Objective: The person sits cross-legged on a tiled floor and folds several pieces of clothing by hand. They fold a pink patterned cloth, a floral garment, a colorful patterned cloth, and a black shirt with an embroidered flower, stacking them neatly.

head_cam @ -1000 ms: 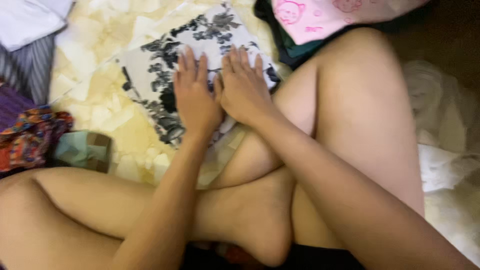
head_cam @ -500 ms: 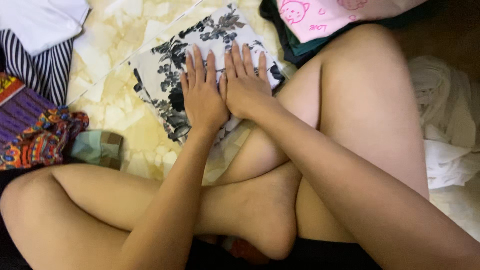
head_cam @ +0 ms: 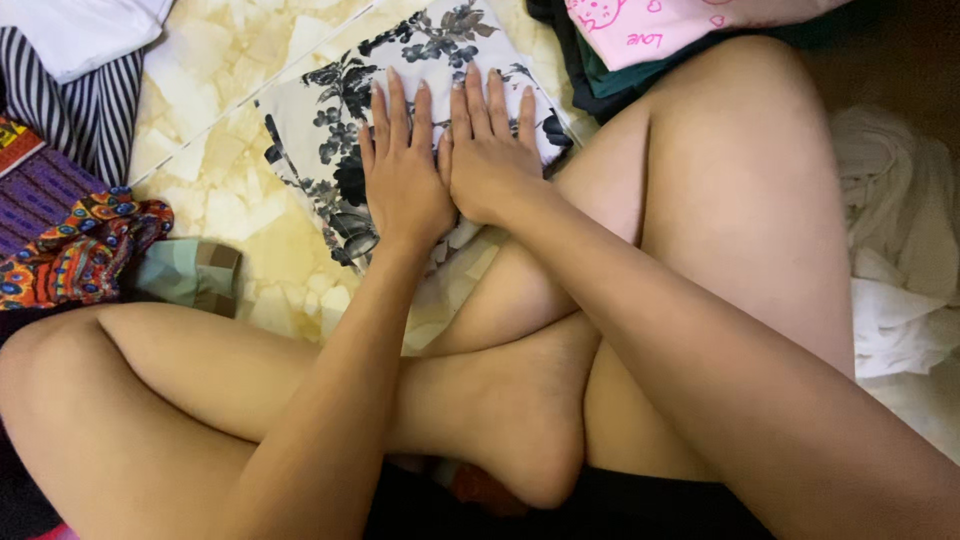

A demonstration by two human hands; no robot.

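Both hands are lying flat, palms down, side by side: left hand (head_cam: 405, 170) and right hand (head_cam: 492, 160) are touching, fingers straight, pointing to 12 o'clock, forearms reaching forward.

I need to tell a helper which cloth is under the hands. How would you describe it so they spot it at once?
On the pale marbled floor, just ahead of the crossed legs, lies a folded white cloth with black flowers. The left hand and right hand rest flat on it. Neighbouring cloths are striped, multicoloured or pink.

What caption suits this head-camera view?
Left hand and right hand press flat on a folded black-and-white floral cloth on the marbled floor.
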